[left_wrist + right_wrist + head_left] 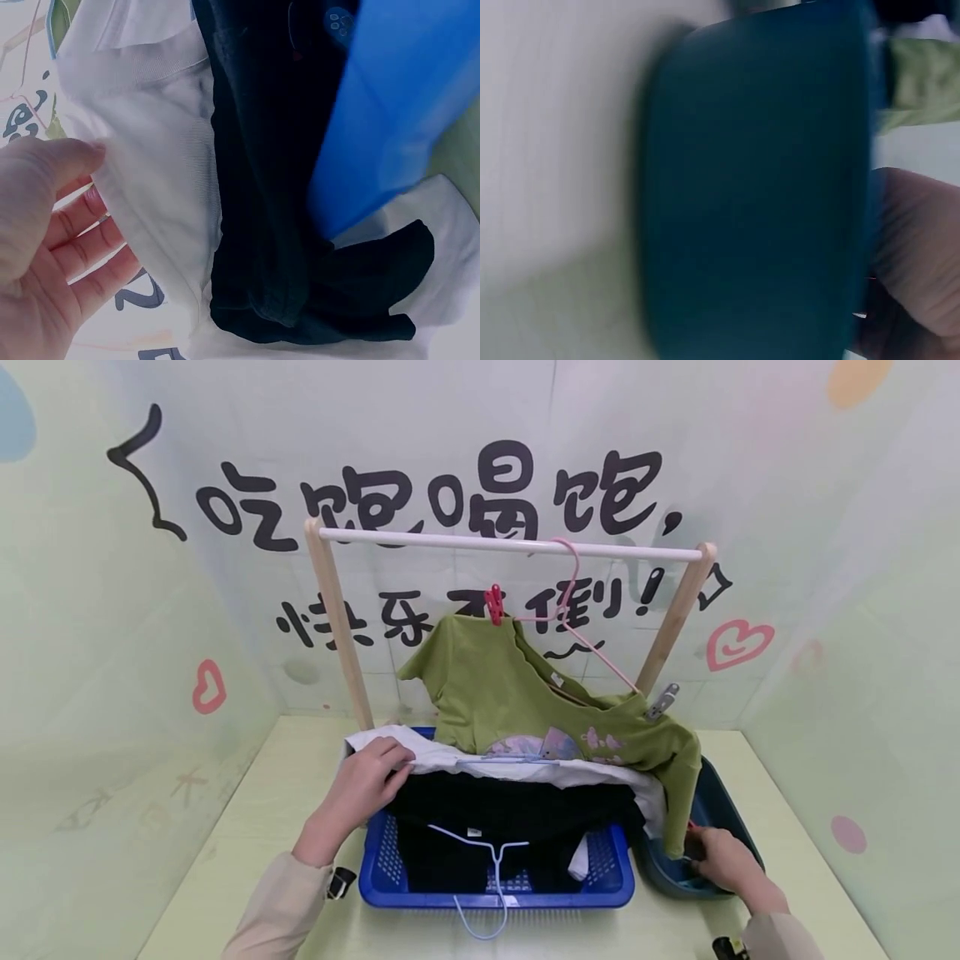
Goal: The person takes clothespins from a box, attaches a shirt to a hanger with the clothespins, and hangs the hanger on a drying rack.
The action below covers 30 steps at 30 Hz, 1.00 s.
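My left hand [367,781] pinches the left edge of a white shirt [431,756], thumb on its front and the other fingers behind, as the left wrist view shows. A light-blue hanger [510,762] lies along the white shirt's top edge. Behind it a green shirt [480,685] hangs from a pink hanger [576,578], with a red clothespin [493,604] and a grey clothespin [662,702] at its shoulders. My right hand [723,860] reaches into a dark teal basin [738,822], fingers lowered below its rim beside something red; I cannot tell whether they hold anything.
A blue basket [371,868] holds black clothing [442,860] and stands in front, a second light-blue hanger [501,893] reaching over its near rim. Above runs the white rail [450,540] of a rack with wooden posts [337,618]. Printed curtains enclose the table.
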{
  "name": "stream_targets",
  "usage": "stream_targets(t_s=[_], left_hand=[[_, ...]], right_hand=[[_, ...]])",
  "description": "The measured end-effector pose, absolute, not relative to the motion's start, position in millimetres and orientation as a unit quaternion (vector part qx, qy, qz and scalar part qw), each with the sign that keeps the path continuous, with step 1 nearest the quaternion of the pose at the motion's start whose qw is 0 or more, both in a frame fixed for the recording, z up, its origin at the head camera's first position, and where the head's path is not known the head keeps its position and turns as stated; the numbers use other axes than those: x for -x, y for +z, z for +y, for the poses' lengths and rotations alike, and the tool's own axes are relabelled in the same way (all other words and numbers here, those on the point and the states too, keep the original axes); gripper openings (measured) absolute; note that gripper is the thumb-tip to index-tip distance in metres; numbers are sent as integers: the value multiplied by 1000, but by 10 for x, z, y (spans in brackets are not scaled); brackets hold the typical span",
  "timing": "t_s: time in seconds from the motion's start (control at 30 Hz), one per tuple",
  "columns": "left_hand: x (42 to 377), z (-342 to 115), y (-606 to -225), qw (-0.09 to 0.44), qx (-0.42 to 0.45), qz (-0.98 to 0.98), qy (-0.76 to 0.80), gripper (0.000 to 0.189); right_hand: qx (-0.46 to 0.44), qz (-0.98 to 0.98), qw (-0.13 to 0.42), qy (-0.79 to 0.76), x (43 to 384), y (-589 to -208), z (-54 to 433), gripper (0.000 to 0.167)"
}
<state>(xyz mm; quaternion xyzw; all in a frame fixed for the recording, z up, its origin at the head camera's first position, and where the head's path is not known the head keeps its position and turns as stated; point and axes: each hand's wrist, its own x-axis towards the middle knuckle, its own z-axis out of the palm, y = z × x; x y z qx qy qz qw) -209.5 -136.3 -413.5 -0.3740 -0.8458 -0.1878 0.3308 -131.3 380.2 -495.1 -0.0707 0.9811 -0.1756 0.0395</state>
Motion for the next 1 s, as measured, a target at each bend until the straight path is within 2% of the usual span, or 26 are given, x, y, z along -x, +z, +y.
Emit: stream_targets(t_s=[0.43, 0.73, 1.0], left_hand=[[2124, -1308, -4125, 345, 346, -850, -197, 13], [2127, -1302, -4110, 337, 338, -855, -203, 13], [2126, -1293, -4084, 323, 334, -861, -207, 11]], right_hand=[[93, 961, -53, -254, 1130, -4507, 3600, 27], [184, 915, -182, -308, 1019, -4219, 3277, 41], [228, 865, -244, -375, 1036, -4003, 2900, 48]])
